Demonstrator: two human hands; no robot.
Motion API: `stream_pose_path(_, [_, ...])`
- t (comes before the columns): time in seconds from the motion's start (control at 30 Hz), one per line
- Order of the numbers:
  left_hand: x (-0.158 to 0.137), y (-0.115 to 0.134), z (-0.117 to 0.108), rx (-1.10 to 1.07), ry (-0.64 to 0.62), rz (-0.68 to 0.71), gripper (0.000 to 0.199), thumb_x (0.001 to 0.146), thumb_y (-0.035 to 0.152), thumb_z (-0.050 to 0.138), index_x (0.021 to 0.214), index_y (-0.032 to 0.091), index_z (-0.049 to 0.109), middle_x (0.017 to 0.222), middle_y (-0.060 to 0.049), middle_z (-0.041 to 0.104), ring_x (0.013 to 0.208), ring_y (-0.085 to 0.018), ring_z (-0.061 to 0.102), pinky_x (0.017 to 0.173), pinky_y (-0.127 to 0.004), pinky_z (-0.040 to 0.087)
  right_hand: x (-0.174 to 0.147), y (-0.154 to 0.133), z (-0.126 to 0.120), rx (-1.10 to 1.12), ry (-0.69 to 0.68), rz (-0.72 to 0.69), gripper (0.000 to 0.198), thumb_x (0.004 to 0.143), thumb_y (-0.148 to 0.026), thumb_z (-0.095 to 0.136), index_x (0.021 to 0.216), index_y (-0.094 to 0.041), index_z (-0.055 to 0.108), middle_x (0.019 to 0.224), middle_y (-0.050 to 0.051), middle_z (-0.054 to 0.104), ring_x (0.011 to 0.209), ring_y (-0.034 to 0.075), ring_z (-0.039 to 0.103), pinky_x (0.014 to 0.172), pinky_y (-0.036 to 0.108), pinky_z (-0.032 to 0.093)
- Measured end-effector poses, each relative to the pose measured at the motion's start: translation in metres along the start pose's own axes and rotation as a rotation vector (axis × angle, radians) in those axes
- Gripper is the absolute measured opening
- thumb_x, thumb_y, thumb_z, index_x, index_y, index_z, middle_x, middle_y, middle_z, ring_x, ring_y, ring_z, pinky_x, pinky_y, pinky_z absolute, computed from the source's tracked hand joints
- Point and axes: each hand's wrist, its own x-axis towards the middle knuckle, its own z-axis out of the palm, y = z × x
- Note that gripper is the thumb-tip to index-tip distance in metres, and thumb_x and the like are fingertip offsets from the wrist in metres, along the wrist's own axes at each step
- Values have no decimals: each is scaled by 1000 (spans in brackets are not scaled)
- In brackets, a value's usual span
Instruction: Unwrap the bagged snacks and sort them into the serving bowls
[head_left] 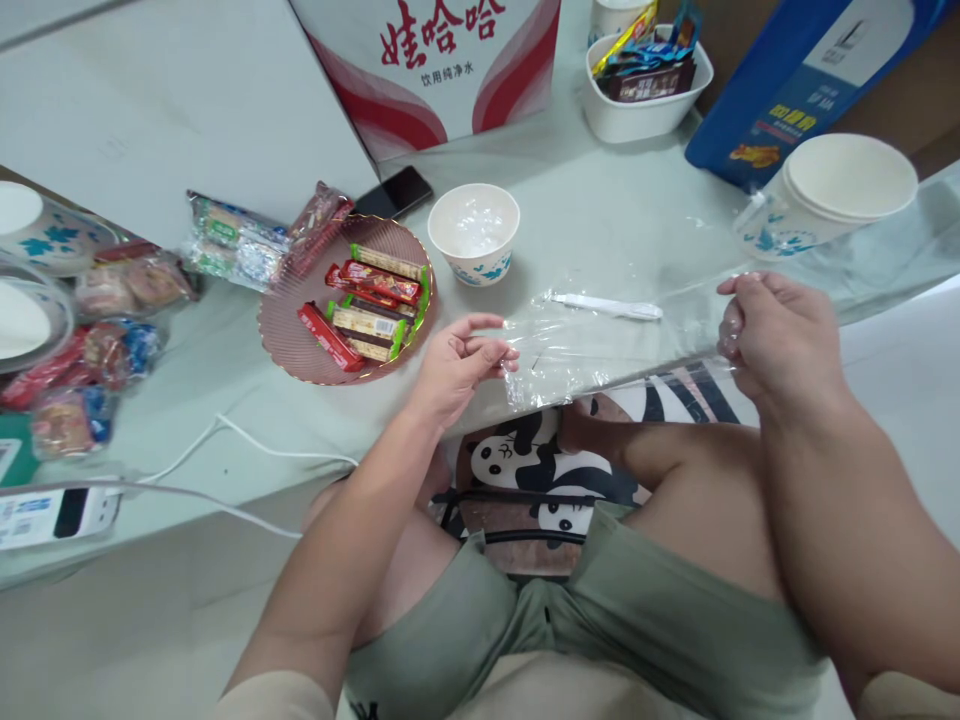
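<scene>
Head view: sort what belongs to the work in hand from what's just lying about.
Apparently in use:
- clear plastic film, held between left hand and right hand
- perhaps the slim white item by the film; its role is unclear

Seemingly just lying about:
- pink plate with wrapped bars
- single paper cup
- dark phone
- white tub of packets

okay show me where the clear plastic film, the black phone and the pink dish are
Clear plastic film (pixel 619 348): head view, on its stretched middle.
Black phone (pixel 399 192): head view, on its dark face.
Pink dish (pixel 282 318): head view, on its bare ribbed left side.
</scene>
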Motion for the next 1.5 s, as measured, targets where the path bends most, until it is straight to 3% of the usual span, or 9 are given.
stream_pose_path(0.1, [-2,0,2,27,-10,81,35,70,36,84,92,21,62,70,5,67,66,-10,67,66,-23,54,0,3,1,13,-28,-11,22,93,-19,53,71,-21,58,42,-8,38,31,8,29,30,22,18])
stream_pose_path(0.2, [-4,-1,5,101,-39,48,26,72,36,79,83,19,62,77,3,64,70,-10,66,69,-23,53,-2,4,2,-13,-29,-24,24,94,-19,53,71,-20,58,42,-8,39,30,8,29,29,21,19])
stream_pose_path(0.4, [-6,-4,4,166,-44,48,41,61,27,86,91,20,58,82,4,58,68,-7,56,65,-20,47,-3,2,4,6,-31,-30,21,92,-21,58,70,-20,59,41,-8,39,29,7,30,28,20,18])
stream_pose_path(0.6, [-5,-1,2,195,-47,38,43,61,23,85,99,19,64,100,-1,66,74,-8,57,70,-22,50,-2,-3,3,16,25,-7,25,92,-13,50,69,-20,58,40,-8,41,29,8,31,29,21,18])
stream_pose_path(0.83, [-3,2,-3,202,39,-123,51,60,22,88,105,17,64,72,2,71,68,-10,65,72,-25,50,2,2,1,37,35,-47,29,93,-9,48,67,-20,57,38,-8,40,29,8,30,30,21,18])
stream_pose_path(1.03, [-3,2,-7,341,129,-80,25,60,23,87,73,14,68,64,0,69,59,-10,61,62,-23,46,3,3,2,17,30,-53,23,91,-14,54,69,-20,60,39,-7,42,29,8,32,31,22,18])
stream_pose_path(1.13, [-3,1,-6,394,146,-55,20,62,23,86,66,15,67,59,0,67,56,-10,58,58,-24,44,2,5,3,-10,20,-92,23,90,-17,56,68,-19,60,39,-7,42,30,8,33,32,21,18])
stream_pose_path(1.37, [-3,2,2,99,126,-31,31,62,32,88,70,16,63,73,-3,73,71,-11,68,70,-24,54,3,8,3,16,1,-94,21,91,-20,56,70,-19,60,40,-8,40,30,8,30,32,22,19])
stream_pose_path(1.5, [-3,5,6,-72,150,-57,34,60,26,88,68,17,56,73,-1,72,71,-9,68,67,-20,54,2,3,3,38,28,-59,24,91,-14,52,69,-19,59,39,-7,40,30,8,30,32,22,19])
